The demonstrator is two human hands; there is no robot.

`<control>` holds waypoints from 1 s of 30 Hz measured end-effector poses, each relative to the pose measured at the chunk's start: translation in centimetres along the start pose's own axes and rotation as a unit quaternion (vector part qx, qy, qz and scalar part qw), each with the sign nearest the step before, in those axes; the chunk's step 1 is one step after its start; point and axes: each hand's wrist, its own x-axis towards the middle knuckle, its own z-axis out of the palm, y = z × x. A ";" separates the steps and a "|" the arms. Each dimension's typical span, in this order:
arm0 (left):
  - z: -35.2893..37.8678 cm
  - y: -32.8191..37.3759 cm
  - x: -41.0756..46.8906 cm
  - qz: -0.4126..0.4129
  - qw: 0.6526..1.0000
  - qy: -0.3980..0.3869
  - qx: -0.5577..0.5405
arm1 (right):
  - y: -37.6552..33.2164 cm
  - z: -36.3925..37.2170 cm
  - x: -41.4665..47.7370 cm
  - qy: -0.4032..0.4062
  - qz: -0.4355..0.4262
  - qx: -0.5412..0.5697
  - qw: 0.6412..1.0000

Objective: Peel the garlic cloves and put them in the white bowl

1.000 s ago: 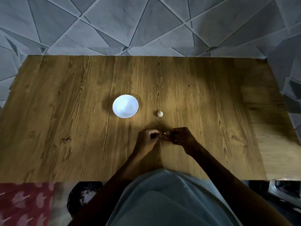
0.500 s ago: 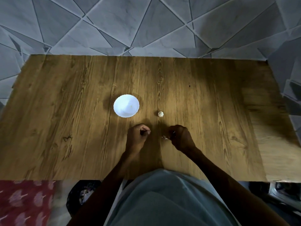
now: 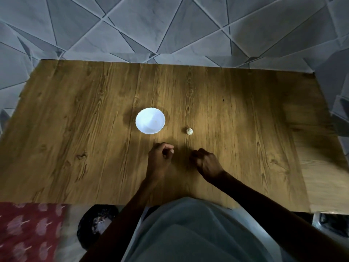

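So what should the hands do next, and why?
Probably carry the left hand forward over the round white bowl and let go. Its curled fingers seem to pinch something small and pale, perhaps a peeled clove, and the bowl sits just beyond it. The small pale garlic bulb lies untouched, right of the bowl.

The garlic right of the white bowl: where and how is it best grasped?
Pinch the garlic across its rounded sides, thumb and forefinger coming down from above on the near side, likely with the right hand, the nearest one. It is small, roundish and sits alone on the table, apart from the white bowl.
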 end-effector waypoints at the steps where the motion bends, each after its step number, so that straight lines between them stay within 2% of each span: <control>1: -0.1 0.2 -0.3 0.003 1.000 -0.004 -0.012 | 0.1 0.1 0.0 0.005 -0.005 -0.010 1.000; 5: 0.0 0.4 -1.1 -0.036 0.994 -0.039 -0.096 | -0.4 0.4 0.3 0.012 0.019 -0.015 1.000; 7: 0.6 0.8 -1.4 -0.123 0.969 -0.062 -0.206 | -1.1 0.0 0.8 0.025 0.098 0.079 0.992; 8: 0.9 1.2 -1.3 -0.185 0.942 -0.061 -0.272 | -1.6 -0.5 1.2 0.045 0.149 0.148 0.977; 10: 1.2 2.2 -1.0 -0.307 0.851 -0.060 -0.421 | -3.5 -2.3 2.1 0.058 0.220 0.279 0.933; 12: 1.0 3.3 -0.8 -0.380 0.717 -0.106 -0.575 | -5.9 -3.6 2.9 0.051 0.220 0.315 0.922; 13: 0.7 3.6 -0.7 -0.389 0.654 -0.131 -0.635 | -7.2 -3.8 3.3 0.041 0.209 0.287 0.934; 14: 0.5 3.7 -0.8 -0.390 0.610 -0.144 -0.674 | -8.5 -3.8 3.5 0.031 0.199 0.239 0.950; 16: 0.4 3.6 -0.9 -0.388 0.559 -0.132 -0.721 | -10.1 -3.3 3.8 0.025 0.190 0.097 0.977; 18: 0.2 3.4 -1.0 -0.399 0.538 -0.100 -0.736 | -10.6 -3.1 3.7 0.056 0.183 0.053 0.980; 19: 0.0 3.3 -0.9 -0.398 0.538 -0.095 -0.737 | -10.7 -3.5 3.7 0.066 0.184 0.087 0.977; 23: -1.0 3.1 -1.1 -0.407 0.569 -0.103 -0.707 | -10.2 -4.1 3.4 0.090 0.216 0.263 0.936; 25: -1.3 3.4 -1.3 -0.416 0.582 -0.099 -0.691 | -10.2 -4.4 3.2 0.107 0.203 0.310 0.923; 27: -1.6 3.7 -1.5 -0.419 0.585 -0.068 -0.691 | -10.1 -4.9 2.7 0.117 0.224 0.337 0.907; 30: -1.9 3.4 -1.9 -0.426 0.562 0.011 -0.709 | -8.0 -4.5 1.1 0.144 0.260 0.300 0.907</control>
